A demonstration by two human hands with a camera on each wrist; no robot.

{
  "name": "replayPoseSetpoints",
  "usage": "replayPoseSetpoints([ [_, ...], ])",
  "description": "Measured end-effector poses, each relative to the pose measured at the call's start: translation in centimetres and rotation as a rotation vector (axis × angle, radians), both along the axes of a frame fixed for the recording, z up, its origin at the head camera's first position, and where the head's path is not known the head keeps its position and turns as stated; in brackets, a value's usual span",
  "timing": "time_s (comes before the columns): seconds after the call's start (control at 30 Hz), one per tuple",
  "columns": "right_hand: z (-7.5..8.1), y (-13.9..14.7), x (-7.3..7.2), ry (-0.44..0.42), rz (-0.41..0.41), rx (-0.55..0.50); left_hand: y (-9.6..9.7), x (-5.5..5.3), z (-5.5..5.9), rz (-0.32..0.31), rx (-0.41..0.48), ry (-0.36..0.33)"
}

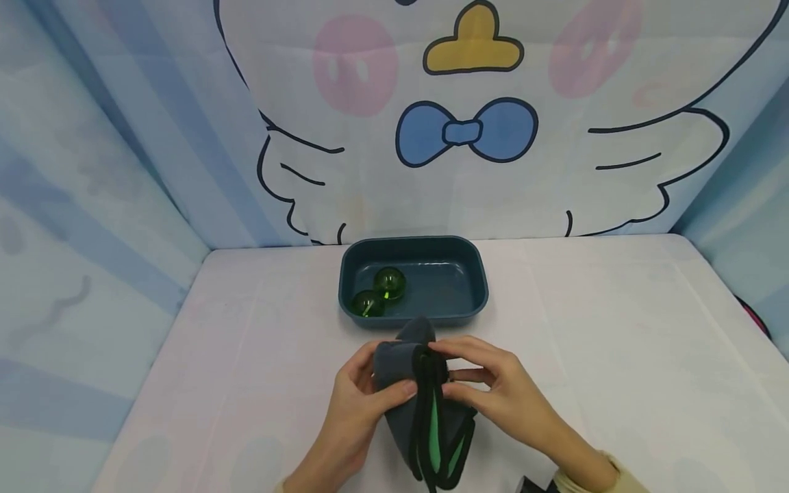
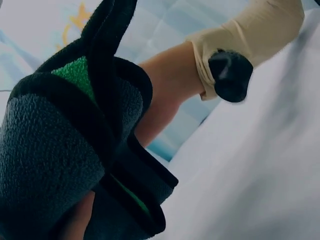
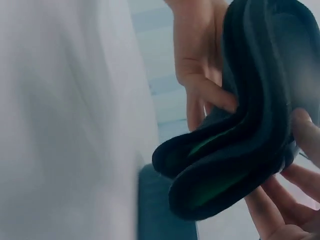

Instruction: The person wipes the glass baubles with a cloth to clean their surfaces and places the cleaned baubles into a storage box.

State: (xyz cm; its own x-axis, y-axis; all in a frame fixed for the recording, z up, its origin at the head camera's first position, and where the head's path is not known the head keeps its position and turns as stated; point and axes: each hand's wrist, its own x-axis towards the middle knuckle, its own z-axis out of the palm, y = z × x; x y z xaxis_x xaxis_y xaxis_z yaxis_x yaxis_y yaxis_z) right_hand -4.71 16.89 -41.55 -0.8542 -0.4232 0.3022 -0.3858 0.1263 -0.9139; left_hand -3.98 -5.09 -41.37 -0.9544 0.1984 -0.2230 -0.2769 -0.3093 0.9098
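A folded dark grey towel (image 1: pixel 401 370) with thick black edging and a bright green inner side is held up between both hands in the head view. My left hand (image 1: pixel 364 404) grips its left side, thumb across the front. From the right, my right hand (image 1: pixel 505 390) pinches the black edges with thumb and fingers. Close up in the left wrist view, the towel (image 2: pixel 45 145) shows a fuzzy surface and several folded layers. The right wrist view has the towel (image 3: pixel 265 100) between the left hand (image 3: pixel 197 65) and the right fingers (image 3: pixel 307 135).
Just beyond the towel stands a dark teal plastic bin (image 1: pixel 440 322); the towel's tip overlaps its front wall in the head view. Two clear green balls (image 1: pixel 390 282) lie in its left half. A printed cloth backdrop (image 1: pixel 462 192) rises behind the white-covered table (image 1: pixel 616 329).
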Motion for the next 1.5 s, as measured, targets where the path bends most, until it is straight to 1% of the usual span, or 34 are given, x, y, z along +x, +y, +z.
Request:
replayPoseSetpoints([
  [0.07, 0.0, 0.1, 0.0, 0.036, 0.001, 0.041, 0.0, 0.0, 0.1, -0.005, 0.004, -0.015],
  [0.2, 0.2, 0.4, 0.1, 0.162, 0.032, 0.109, 0.0, -0.1, 0.2, -0.013, 0.013, -0.033],
  [0.3, 0.1, 0.4, -0.1, 0.261, 0.040, 0.126, -0.1, -0.1, 0.2, -0.013, 0.015, -0.036],
  [0.4, -0.2, 0.4, -0.2, 0.319, 0.023, 0.125, -0.1, 0.0, 0.3, -0.007, 0.009, -0.020],
  [0.43, -0.3, 0.4, -0.3, 0.324, 0.023, 0.115, -0.1, 0.1, 0.4, -0.008, 0.002, -0.013],
  [0.5, -0.5, 0.3, -0.3, 0.298, 0.030, 0.076, -0.2, 0.2, 0.4, -0.016, -0.014, 0.004],
  [0.57, -0.5, 0.3, -0.3, 0.238, 0.041, 0.018, -0.2, 0.2, 0.5, -0.030, -0.022, 0.023],
  [0.63, -0.5, 0.2, -0.2, 0.137, 0.052, -0.046, -0.2, 0.2, 0.4, -0.041, -0.031, 0.033],
  [0.7, -0.4, 0.2, -0.2, 0.038, 0.049, -0.083, -0.2, 0.1, 0.4, -0.048, -0.031, 0.040],
  [0.73, -0.4, 0.2, -0.2, -0.002, 0.045, -0.089, -0.1, 0.1, 0.4, -0.046, -0.031, 0.043],
  [0.8, -0.3, 0.1, -0.1, -0.054, 0.037, -0.079, -0.1, 0.1, 0.4, -0.039, -0.036, 0.044],
  [0.9, -0.2, 0.2, -0.1, -0.056, 0.017, -0.031, -0.2, 0.1, 0.5, -0.031, -0.049, 0.040],
  [1.0, -0.2, 0.3, 0.1, -0.001, 0.014, 0.012, -0.3, 0.1, 0.7, -0.025, -0.060, 0.027],
  [1.13, 0.0, 0.5, 0.3, 0.071, 0.019, 0.048, -0.2, 0.1, 1.0, -0.023, -0.050, 0.017],
  [1.23, 0.0, 0.4, 0.4, 0.135, -0.010, 0.093, -0.2, 0.2, 1.1, -0.021, -0.040, 0.017],
  [1.33, -0.1, 0.3, 0.5, 0.240, -0.035, 0.127, -0.1, 0.3, 1.1, -0.027, -0.035, 0.019],
  [1.43, -0.2, 0.3, 0.6, 0.326, -0.032, 0.114, -0.2, 0.3, 1.1, -0.034, -0.036, 0.020],
  [1.5, -0.3, 0.1, 0.6, 0.344, -0.024, 0.098, -0.2, 0.4, 1.1, -0.038, -0.040, 0.028],
])
